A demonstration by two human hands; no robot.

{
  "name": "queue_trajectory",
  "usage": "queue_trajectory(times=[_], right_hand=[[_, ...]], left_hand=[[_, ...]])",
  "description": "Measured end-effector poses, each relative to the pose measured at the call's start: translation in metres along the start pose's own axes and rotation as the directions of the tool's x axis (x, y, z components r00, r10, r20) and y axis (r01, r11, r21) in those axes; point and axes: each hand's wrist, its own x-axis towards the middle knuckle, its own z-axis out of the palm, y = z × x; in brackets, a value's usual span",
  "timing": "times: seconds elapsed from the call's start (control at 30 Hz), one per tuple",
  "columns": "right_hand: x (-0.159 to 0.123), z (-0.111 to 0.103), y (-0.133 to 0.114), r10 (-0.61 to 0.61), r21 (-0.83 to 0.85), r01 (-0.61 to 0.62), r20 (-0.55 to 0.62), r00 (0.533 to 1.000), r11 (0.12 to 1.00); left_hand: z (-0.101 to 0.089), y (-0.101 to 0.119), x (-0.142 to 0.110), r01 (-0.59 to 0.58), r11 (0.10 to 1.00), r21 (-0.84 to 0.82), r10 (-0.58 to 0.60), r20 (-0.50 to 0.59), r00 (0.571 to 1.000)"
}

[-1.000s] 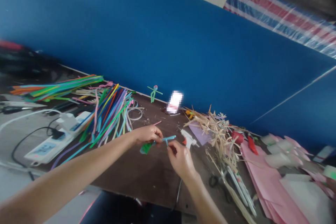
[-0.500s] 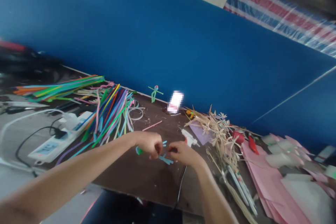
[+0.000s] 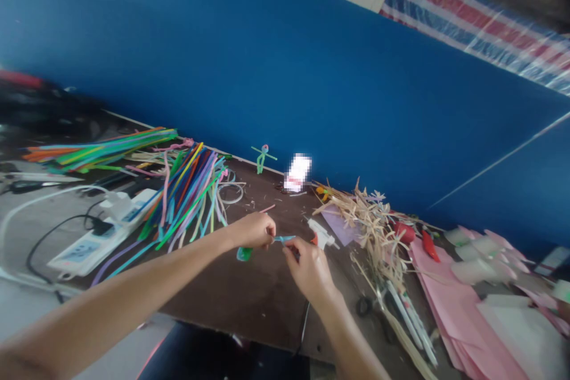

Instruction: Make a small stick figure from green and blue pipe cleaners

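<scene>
Between my hands stretches a light blue pipe cleaner piece (image 3: 284, 238), low over the dark table (image 3: 231, 303). The fingers of my left hand (image 3: 256, 230) are closed on its left end. My right hand (image 3: 307, 264) pinches its right end between thumb and fingers. A green and pale blue bit (image 3: 244, 253) shows just under my left hand; whether it joins the blue piece is hidden. Behind my right hand lies a white glue gun (image 3: 321, 233) with an orange-red part. A small green pipe cleaner figure (image 3: 261, 160) stands upright against the blue wall.
To the left lie bundled coloured pipe cleaners (image 3: 182, 196) and a white power strip (image 3: 91, 249) with cords. A blurred bright rectangle (image 3: 297, 173) leans at the wall. On the right are straw-coloured flowers (image 3: 367, 214), pink sheets (image 3: 449, 303), a red pepper-shaped thing (image 3: 430, 246) and white rolls (image 3: 474, 261).
Half a second ago my hands were apart, with the blue piece hanging lower by my left hand. Now my right hand grips it again and the piece is raised level between both hands.
</scene>
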Motion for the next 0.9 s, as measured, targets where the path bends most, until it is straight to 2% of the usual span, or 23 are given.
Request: queue_trajectory(times=[0.1, 0.17, 0.23, 0.3, 0.37, 0.4, 0.57, 0.73, 0.9], right_hand=[[-0.002, 0.01, 0.009, 0.055, 0.151, -0.045, -0.066, 0.996, 0.987], [-0.001, 0.018, 0.016, 0.128, 0.314, -0.105, -0.053, 0.99, 0.944], [0.002, 0.024, 0.022, 0.196, 0.516, -0.181, 0.025, 0.98, 0.837], [0.005, 0.027, 0.025, 0.231, 0.689, -0.246, 0.115, 0.966, 0.682], [0.008, 0.026, 0.024, 0.241, 0.785, -0.274, 0.162, 0.957, 0.556], [0.008, 0.024, 0.022, 0.245, 0.808, -0.277, 0.169, 0.955, 0.52], [0.011, 0.02, 0.016, 0.287, 0.829, -0.284, 0.158, 0.945, 0.481], [0.012, 0.022, 0.012, 0.345, 0.861, -0.298, 0.155, 0.926, 0.411], [0.013, 0.021, 0.013, 0.312, 0.852, -0.258, 0.119, 0.943, 0.456]], left_hand=[[0.0, -0.006, 0.002, -0.054, 0.991, -0.124, 0.053, -0.011, 0.999], [0.0, -0.008, 0.004, -0.095, 0.972, -0.217, 0.099, 0.006, 0.995], [-0.001, -0.009, 0.004, -0.106, 0.943, -0.317, 0.128, 0.052, 0.99], [-0.001, -0.01, 0.004, -0.106, 0.916, -0.387, 0.156, 0.102, 0.982], [-0.002, -0.011, 0.004, -0.11, 0.904, -0.413, 0.18, 0.135, 0.974], [-0.002, -0.011, 0.005, -0.112, 0.903, -0.414, 0.186, 0.142, 0.972], [0.002, -0.011, 0.007, -0.132, 0.913, -0.386, 0.194, 0.126, 0.973], [0.006, -0.005, 0.007, -0.184, 0.947, -0.264, 0.189, -0.005, 0.982], [0.007, 0.005, 0.004, -0.187, 0.966, -0.18, 0.168, -0.115, 0.979]])
